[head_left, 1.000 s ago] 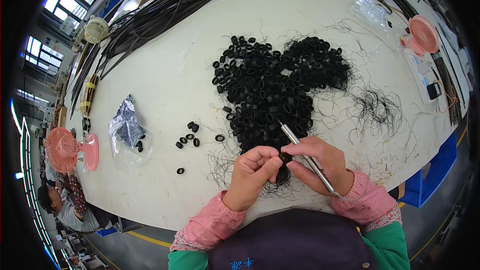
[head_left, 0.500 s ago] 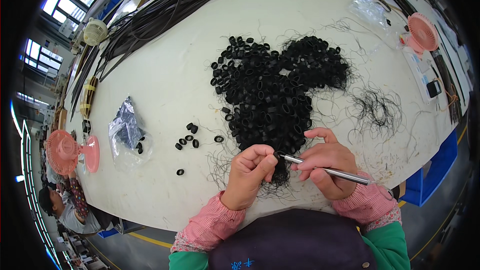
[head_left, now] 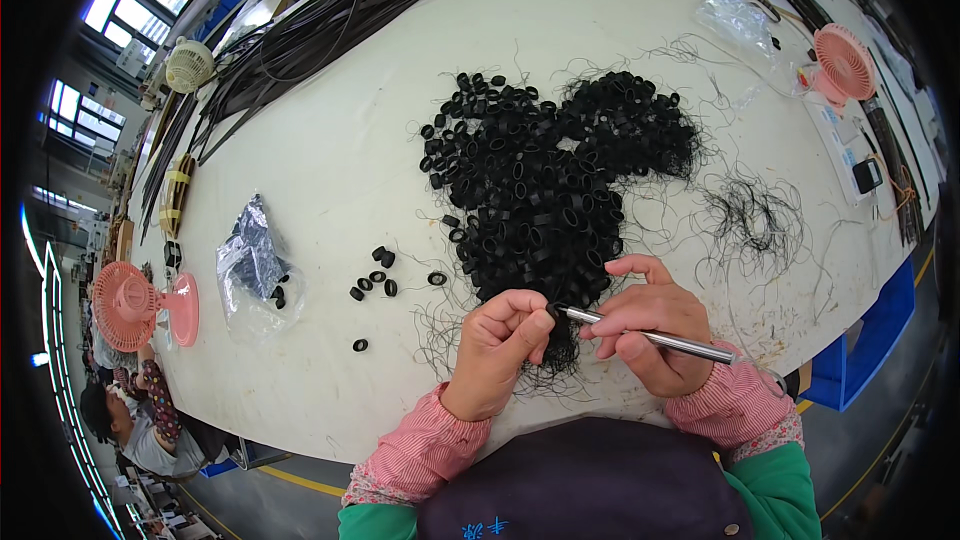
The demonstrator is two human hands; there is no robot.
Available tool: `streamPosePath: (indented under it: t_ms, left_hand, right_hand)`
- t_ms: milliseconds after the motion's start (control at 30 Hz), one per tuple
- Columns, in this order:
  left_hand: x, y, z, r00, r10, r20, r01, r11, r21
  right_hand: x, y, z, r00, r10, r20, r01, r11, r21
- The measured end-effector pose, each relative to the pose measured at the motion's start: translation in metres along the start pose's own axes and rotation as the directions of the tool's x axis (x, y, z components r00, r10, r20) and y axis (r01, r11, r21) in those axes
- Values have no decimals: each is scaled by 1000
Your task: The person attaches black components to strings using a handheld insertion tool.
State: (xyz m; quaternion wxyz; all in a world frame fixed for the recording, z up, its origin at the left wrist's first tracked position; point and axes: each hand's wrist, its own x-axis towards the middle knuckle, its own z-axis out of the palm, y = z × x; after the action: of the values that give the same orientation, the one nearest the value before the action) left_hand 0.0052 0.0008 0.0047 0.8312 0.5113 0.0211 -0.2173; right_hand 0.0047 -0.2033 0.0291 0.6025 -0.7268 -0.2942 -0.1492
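Between the pinched thumb and forefinger of the left hand (head_left: 497,355), near the middle of the counter's near side, a small black piece (head_left: 552,309), apparently a ring, mostly covered by fingertips. Just to the right, gripped like a pen in the fingers of the right hand (head_left: 665,335), a slim silver tool (head_left: 690,346), with its narrow tip pointing left at the piece; too small to tell whether touching. Directly beyond both hands, a large heap of black rings (head_left: 540,200), spreading to the far right, fringed with fine black threads. To the right of the heap, a loose tangle of thread (head_left: 755,215) on the pale counter (head_left: 330,160). To the left, well apart, a handful of loose rings (head_left: 379,276), then a clear plastic bag (head_left: 255,265) with dark contents. By appearance, work underway on a single piece, with the great heap probably left to handle; impossible to tell whether the few set apart count as done. Farther out, a pink fan (head_left: 127,306) at left, another pink fan (head_left: 845,62) at far right, long dark strips (head_left: 320,25) at far left, and beyond the left edge, a seated co-worker (head_left: 150,430).
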Motion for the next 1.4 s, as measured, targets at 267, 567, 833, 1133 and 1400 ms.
streamPosePath:
  t_ms: [267,567,833,1133,1400]
  left_hand:
    - [3,3,-3,1000,3,-16,-4,999,-50]
    - [-5,-10,-5,980,150,134,-185,933,310]
    - [-9,-4,1,849,510,137,-471,614,633]
    - [-8,-9,-3,929,347,127,-361,778,514]
    - [-8,-2,1,978,203,37,-205,937,284]
  right_hand:
    - [4,-1,-6,1000,-24,-13,24,998,65]
    - [-3,-5,19,996,71,61,-58,979,-197]
    - [-4,-5,20,999,47,-7,-48,974,-221]
    - [-1,-4,21,998,-53,28,59,961,-270]
    - [-7,4,24,989,-145,27,146,943,-299]
